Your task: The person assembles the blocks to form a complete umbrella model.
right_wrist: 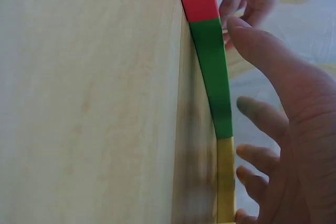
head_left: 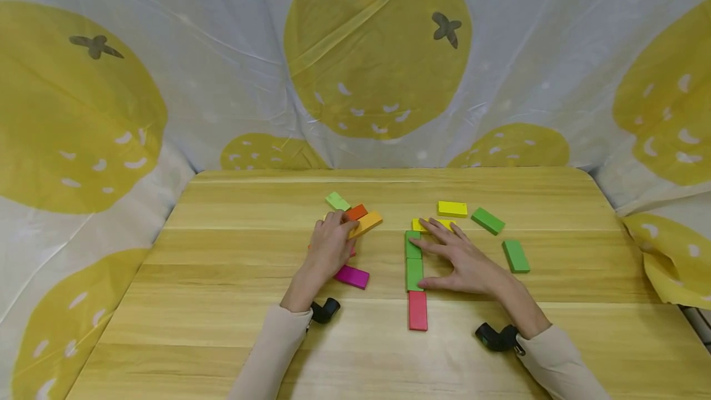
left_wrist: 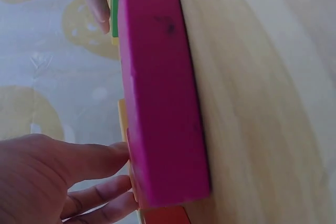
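My left hand [head_left: 330,244] pinches an orange block [head_left: 369,223] by its near end, among a loose group of coloured blocks. Close to its wrist lies a magenta block [head_left: 352,276], which fills much of the left wrist view. The right hand [head_left: 465,262] spreads its fingers over a row of blocks laid end to end. In that row are a red block [head_left: 418,312], a nearer green block [head_left: 414,273] and a farther green block [head_left: 411,245]. A yellow block [head_left: 418,225] sits crosswise at the far end, partly hidden under the right fingers.
Beyond the left hand lie a light green block [head_left: 337,201] and a red-orange block [head_left: 357,211]. Past the right hand are another yellow block [head_left: 452,208] and two green blocks, one angled [head_left: 488,221]. A patterned curtain [head_left: 378,79] hangs behind the wooden table [head_left: 194,301].
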{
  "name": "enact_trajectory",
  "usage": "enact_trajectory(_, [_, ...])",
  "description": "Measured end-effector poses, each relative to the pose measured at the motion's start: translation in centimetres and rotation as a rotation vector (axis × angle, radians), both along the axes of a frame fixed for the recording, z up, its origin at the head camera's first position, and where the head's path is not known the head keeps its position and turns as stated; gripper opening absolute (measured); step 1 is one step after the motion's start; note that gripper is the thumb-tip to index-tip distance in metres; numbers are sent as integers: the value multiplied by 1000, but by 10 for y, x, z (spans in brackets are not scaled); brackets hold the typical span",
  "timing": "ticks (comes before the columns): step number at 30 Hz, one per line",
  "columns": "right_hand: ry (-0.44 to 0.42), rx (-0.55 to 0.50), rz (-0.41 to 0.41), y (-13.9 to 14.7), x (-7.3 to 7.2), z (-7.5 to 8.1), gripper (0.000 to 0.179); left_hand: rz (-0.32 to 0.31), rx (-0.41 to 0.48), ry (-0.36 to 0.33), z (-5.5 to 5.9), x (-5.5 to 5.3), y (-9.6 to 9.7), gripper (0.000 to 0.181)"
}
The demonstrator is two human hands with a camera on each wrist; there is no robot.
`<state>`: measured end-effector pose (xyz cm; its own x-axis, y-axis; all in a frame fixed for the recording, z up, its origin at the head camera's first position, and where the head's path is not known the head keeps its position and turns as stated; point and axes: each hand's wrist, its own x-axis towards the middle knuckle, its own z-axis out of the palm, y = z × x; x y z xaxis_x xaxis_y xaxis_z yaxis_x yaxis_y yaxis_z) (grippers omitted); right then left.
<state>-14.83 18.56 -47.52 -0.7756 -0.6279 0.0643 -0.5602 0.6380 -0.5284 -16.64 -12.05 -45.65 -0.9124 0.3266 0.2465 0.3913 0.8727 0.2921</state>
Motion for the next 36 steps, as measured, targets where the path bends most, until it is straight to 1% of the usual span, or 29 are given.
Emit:
enact_trajectory(7, [1,5,-1,-1,1,0,74,21,6,4,-1,0,-1,26])
enact_trajectory(12, [5,3,3,-1,1,-1,73,42,9,7,-2,0,-1,24])
enact_trajectory(15, [-1,0,3,-1,1,-1,73,42,10,11,-2,0,-1,23])
enact_trajectory(21, [-20,-4,-2,0,1,-1,74,19,32,15,-2,-2,0,24])
enact_trajectory(27, [-15,-6,4,0,0,-2,74,-23,66,19,0,-6,7,26])
enact_trajectory(36, [-23,-11,2,0,0,-1,73,-74,66,22,4,-15,19,24])
